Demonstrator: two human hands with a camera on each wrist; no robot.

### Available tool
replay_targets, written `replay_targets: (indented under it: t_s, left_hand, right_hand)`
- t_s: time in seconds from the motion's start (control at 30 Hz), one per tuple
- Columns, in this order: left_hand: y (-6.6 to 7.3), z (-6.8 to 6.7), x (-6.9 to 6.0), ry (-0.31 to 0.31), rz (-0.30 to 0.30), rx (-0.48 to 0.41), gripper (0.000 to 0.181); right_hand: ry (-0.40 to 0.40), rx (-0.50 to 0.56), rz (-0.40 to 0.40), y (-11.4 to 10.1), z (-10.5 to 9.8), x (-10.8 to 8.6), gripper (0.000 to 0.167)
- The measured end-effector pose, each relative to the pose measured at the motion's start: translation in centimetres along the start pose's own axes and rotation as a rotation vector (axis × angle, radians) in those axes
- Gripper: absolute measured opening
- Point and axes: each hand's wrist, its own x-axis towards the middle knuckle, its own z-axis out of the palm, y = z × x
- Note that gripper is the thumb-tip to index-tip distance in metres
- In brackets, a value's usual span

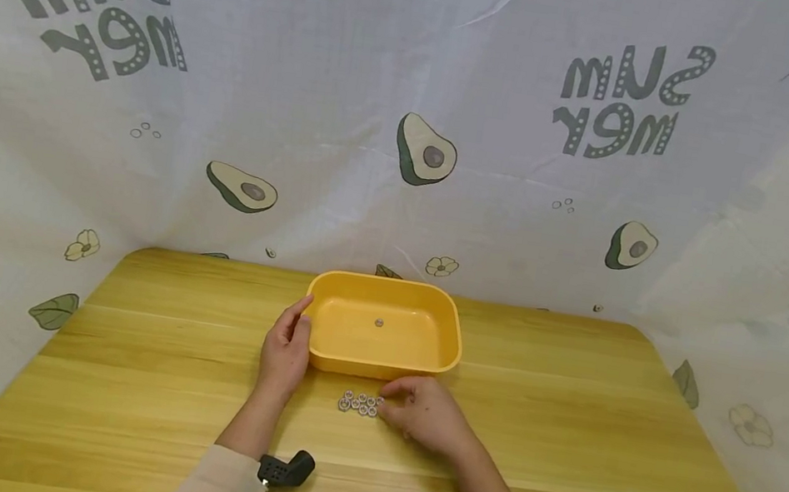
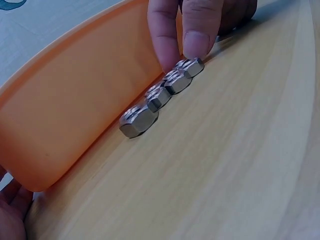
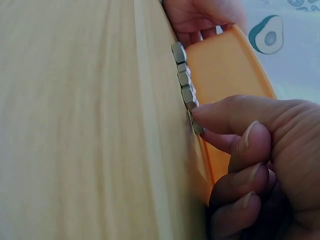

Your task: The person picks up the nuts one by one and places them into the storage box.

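A yellow plastic tray point(image 1: 377, 370) stands on the table, appearing orange in both wrist views. Along its left wall lies my left hand point(image 1: 285, 357), its fingers touching the outside near the rim. Several silver hex nuts point(image 1: 355, 404) sit flat in a close cluster in front of the tray. My right hand point(image 1: 427, 414) pinches a nut point(image 3: 197, 126) at the cluster's right end between thumb and index finger; the other fingers are curled. That nut is partly hidden by the fingertips. A single nut point(image 1: 379, 323) lies on the tray's floor.
The wooden table point(image 1: 156, 381) extends to both sides of the tray. Behind it hangs a pale cloth point(image 1: 339, 104) printed with avocados and lettering. Black wrist cameras point(image 1: 287, 469) are strapped at both sleeves, just above the tabletop.
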Motion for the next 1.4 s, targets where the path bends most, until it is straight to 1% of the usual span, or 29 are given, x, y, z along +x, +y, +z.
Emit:
replay_targets:
  t_s: [0.23, 0.43, 0.6, 0.8, 0.93, 1.17, 1.4]
  left_hand:
    - [-0.2, -0.1, 0.1, 0.005, 0.022, 0.013, 0.041]
    - [-0.1, 0.0, 0.0, 0.001, 0.005, 0.01, 0.041]
    - [0.1, -0.1, 0.0, -0.001, -0.004, 0.006, 0.041]
    - [0.0, -0.2, 0.0, -0.01, -0.004, -0.001, 0.042]
    - [0.0, -0.1, 0.0, -0.013, -0.007, 0.001, 0.041]
    - [0.0, -0.1, 0.0, -0.006, 0.0, 0.012, 0.041]
    - [0.1, -0.1, 0.0, -0.007, 0.002, 0.012, 0.042]
  right_hand:
    - [0.032, -0.063, 0.0, -0.2, 0.4, 0.0, 0.009]
    - [0.051, -0.106, -0.011, -0.2, 0.5, -0.1, 0.009]
    - [0.045, -0.133, -0.034, -0.1, 0.6, 0.0, 0.009]
    - [0.029, -0.124, -0.04, -0.2, 0.4, 0.0, 0.008]
    - [0.034, -0.118, -0.029, -0.5, 0.3, -0.2, 0.008]
    - [0.062, -0.127, -0.039, -1.6, 0.0, -0.5, 0.008]
    - [0.116, -0.118, -0.022, -2.9, -0.2, -1.0, 0.007]
